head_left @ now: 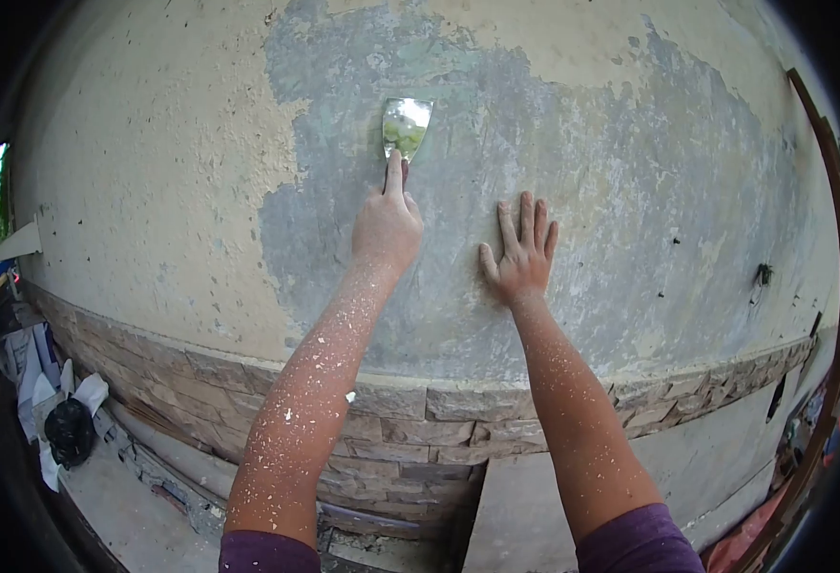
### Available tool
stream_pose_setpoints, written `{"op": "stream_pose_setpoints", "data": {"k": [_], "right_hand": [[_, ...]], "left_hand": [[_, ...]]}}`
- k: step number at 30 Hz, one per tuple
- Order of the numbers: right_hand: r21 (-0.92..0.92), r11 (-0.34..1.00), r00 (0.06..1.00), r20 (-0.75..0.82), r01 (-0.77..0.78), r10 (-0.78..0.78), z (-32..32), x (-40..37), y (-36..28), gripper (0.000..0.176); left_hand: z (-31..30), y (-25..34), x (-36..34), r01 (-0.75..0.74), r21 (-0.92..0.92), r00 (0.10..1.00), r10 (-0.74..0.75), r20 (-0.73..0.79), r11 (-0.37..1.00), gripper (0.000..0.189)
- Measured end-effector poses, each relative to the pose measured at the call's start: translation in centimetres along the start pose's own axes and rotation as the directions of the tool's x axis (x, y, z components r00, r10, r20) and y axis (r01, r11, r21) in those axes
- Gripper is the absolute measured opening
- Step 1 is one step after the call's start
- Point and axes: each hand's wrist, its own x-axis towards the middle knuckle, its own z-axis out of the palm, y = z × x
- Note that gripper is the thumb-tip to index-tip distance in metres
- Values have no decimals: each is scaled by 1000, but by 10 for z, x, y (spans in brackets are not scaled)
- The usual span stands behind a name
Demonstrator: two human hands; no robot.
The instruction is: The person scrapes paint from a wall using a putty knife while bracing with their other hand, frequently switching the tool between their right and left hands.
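My left hand [388, 227] is wrapped round the dark handle of a paint scraper, its index finger stretched along the shiny metal blade [407, 124]. The blade points up and lies at the wall, over a bare grey patch [334, 124]. To the right, my right hand [521, 256] rests flat on the grey surface with fingers spread and holds nothing. Cream paint [162, 172] still coats the wall left of the patch and along the top. Pale flakes and dust cover both forearms, more thickly on the left one.
A stone-faced ledge [401, 401] runs along the wall's foot. Leaning below it is a grey panel [525, 516]. At the lower left lie a black bag [70, 432] and white sheets [29, 368]. A brown upright edge [832, 181] borders the right side; small stubs stick out of the wall [763, 275].
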Motion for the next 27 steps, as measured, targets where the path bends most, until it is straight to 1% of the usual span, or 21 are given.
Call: {"op": "stream_pose_setpoints", "data": {"k": [1,3,7,9,11,13,15,17,18,19,20,21,22,23,25,27], "right_hand": [[16,1000,1000,-12,4,-3,1,0,0,71],[17,1000,1000,-16,14,-14,0,-2,2,70],[40,999,999,-34,18,-17,3,-1,2,69],[51,998,999,-41,22,-19,5,-1,4,69],[66,998,999,-35,24,-22,5,-1,4,69],[70,997,999,-44,20,-17,6,1,5,70],[66,998,999,-34,17,-15,6,0,5,70],[80,996,999,-43,25,-22,6,-1,5,70],[76,997,999,-30,17,-15,7,-3,6,70],[90,995,997,-73,43,-37,8,-2,8,69],[113,991,991,-125,65,-51,9,-1,6,68],[121,991,994,-96,53,-42,7,-1,5,68],[130,990,994,-106,50,-37,8,1,5,68],[132,990,995,-95,43,-30,7,0,5,68],[132,991,995,-95,36,-23,6,-1,5,67],[147,989,999,-39,21,-16,3,-1,5,68]], "left_hand": [[-2,9,3,10,1,1000,-10,-2,1000,55],[-8,24,6,81,49,997,-80,-18,996,54],[-27,42,45,105,29,994,-105,18,994,53],[-32,48,79,76,71,992,-69,-101,995,52],[-41,59,120,60,63,985,-49,-166,996,51],[-44,63,171,12,87,968,10,-250,996,51],[-55,65,202,-16,107,968,42,-246,994,49],[-57,69,201,-48,122,970,75,-232,991,48],[-52,69,184,-31,104,974,53,-220,994,48],[-48,69,170,-11,88,977,29,-213,996,47],[-44,69,159,-16,100,977,37,-209,995,47],[-39,66,152,-41,139,969,73,-235,989,47],[-39,65,151,-64,171,957,109,-269,983,48],[-47,72,165,-68,178,955,116,-274,982,48],[-66,89,213,-26,158,983,54,-176,987,48],[-71,100,231,-9,154,978,41,-206,988,48]]}}
